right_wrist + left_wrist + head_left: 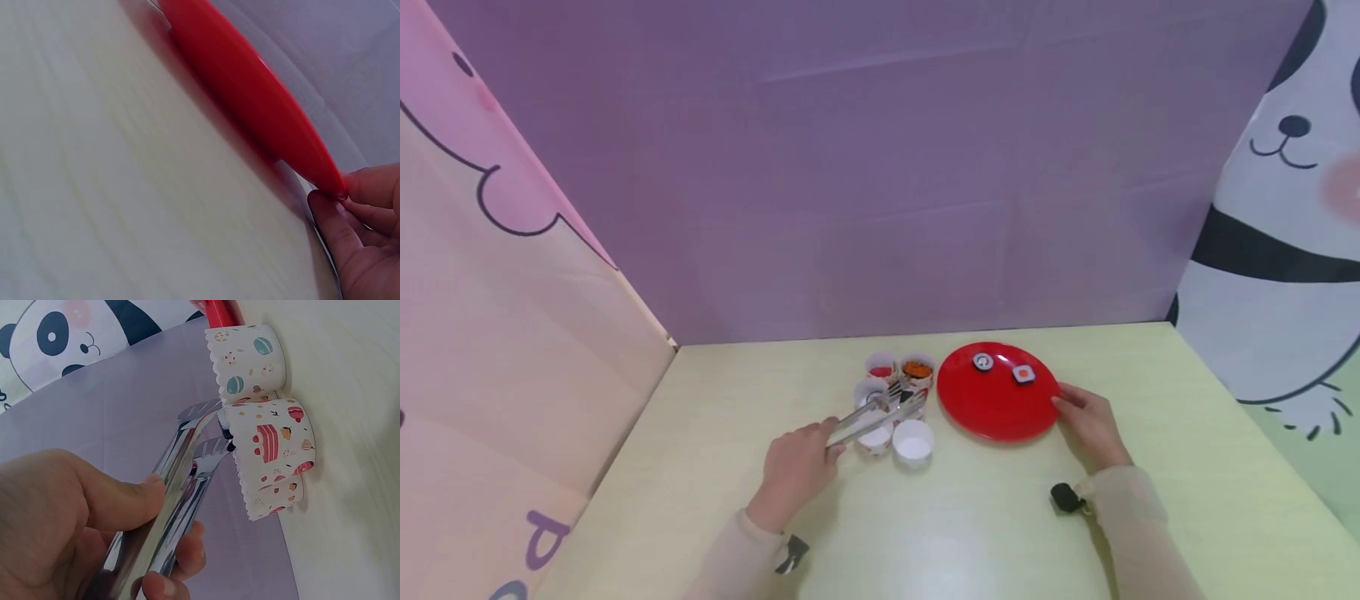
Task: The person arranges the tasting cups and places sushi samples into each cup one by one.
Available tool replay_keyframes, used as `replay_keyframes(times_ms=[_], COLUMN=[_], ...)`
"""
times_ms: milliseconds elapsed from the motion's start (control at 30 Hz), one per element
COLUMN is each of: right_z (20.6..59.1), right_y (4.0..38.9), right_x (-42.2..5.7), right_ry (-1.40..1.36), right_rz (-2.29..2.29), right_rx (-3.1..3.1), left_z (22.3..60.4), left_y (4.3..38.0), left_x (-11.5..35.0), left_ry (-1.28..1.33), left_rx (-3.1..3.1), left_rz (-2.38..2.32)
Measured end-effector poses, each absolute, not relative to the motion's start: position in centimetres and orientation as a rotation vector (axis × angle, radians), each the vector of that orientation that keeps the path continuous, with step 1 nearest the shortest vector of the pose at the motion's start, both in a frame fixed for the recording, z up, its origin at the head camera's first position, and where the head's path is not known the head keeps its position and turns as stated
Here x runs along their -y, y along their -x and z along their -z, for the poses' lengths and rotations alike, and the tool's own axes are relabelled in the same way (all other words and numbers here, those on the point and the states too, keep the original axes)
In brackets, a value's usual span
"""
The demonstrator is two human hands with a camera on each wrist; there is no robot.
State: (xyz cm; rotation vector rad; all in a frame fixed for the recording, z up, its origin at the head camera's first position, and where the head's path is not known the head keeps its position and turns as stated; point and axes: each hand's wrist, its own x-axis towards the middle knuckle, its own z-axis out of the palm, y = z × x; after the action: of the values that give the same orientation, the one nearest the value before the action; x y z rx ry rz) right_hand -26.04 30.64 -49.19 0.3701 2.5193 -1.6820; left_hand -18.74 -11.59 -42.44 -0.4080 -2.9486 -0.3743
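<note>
My left hand (797, 467) grips metal tongs (150, 534) with fork-like ends, thumb on one side and fingers curled on the other. The tong tips reach over a cluster of small paper cups (272, 440) with scalloped rims and printed patterns. A small dark piece shows close by the tips in the left wrist view; I cannot tell whether they pinch it. On the right, my right hand (1093, 425) pinches the rim of a red plate (992, 412) between thumb and fingers. Two sushi roll pieces, one round (982, 362) and one squarish (1023, 374), lie on it.
In the back cups are red bits (881, 372) and orange bits (917, 369). A white-lined cup (913, 442) stands at the cluster's front right. The pale table (730, 392) meets a purple backdrop (850, 208) behind, with printed panels at both sides.
</note>
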Motion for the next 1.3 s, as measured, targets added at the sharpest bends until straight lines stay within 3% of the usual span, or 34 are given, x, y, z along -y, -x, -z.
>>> replay_keyframes(times_ms=[1300], right_z=[49.15], right_y=[25.98], right_x=[-30.54], right_ry=[-0.377], right_rz=[1.726], right_rx=[-2.478], left_z=[42.27], left_y=[18.63], left_x=[11.33], left_ry=[0.377], left_rx=[2.986], left_rz=[0.402])
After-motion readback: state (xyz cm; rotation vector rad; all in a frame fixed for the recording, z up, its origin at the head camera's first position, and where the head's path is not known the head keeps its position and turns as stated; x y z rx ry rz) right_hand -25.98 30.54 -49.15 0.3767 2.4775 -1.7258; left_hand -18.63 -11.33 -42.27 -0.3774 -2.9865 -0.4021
